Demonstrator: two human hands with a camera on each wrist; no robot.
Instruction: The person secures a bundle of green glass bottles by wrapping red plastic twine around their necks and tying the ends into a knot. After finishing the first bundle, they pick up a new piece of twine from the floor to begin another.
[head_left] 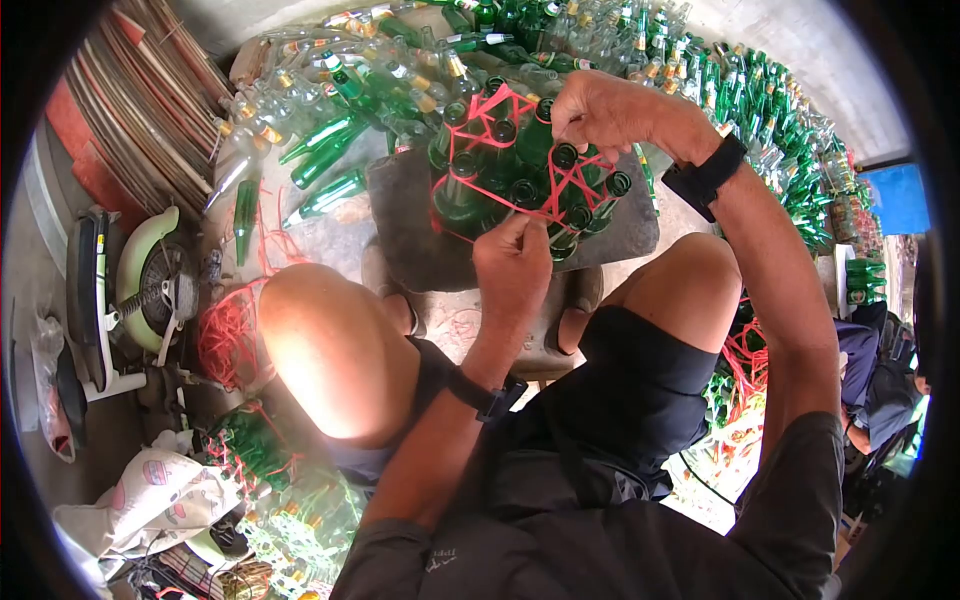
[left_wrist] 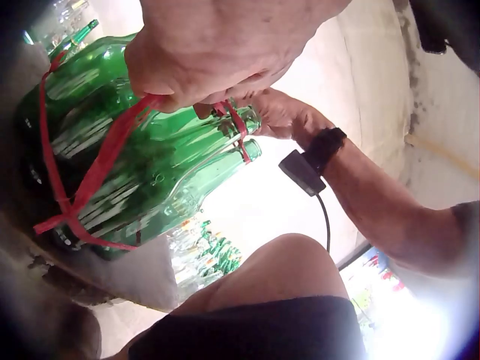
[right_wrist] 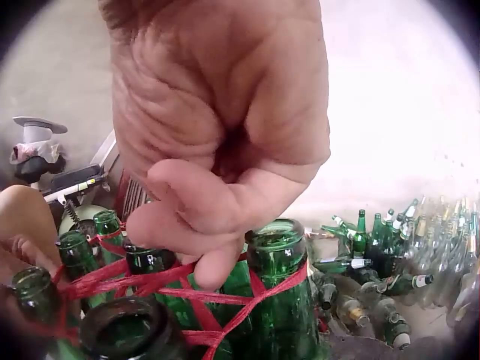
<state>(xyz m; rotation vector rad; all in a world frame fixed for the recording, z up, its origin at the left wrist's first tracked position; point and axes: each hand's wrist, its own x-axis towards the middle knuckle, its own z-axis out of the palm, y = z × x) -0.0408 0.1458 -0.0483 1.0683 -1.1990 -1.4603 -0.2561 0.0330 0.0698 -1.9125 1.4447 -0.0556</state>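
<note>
Several green glass bottles point(head_left: 465, 205) stand bunched on a dark stone block point(head_left: 405, 240), laced around and between their necks with red strap point(head_left: 485, 192). My left hand point(head_left: 513, 262) pinches the strap at the near side of the bunch; in the left wrist view that hand point(left_wrist: 217, 52) holds a taut length of red strap point(left_wrist: 105, 161) running down the bottles. Over the necks on the right side is my right hand point(head_left: 612, 112). In the right wrist view its curled fingers point(right_wrist: 187, 214) pinch at the red strap point(right_wrist: 225, 298) between bottle necks, the grip partly hidden.
Loose green bottles point(head_left: 330, 150) lie on the floor beyond the block, with piles of clear and green bottles point(head_left: 720, 90) along the wall. Red strap point(head_left: 228, 340) lies tangled at the left, near a wheeled frame point(head_left: 150, 280). My knees flank the block's near side.
</note>
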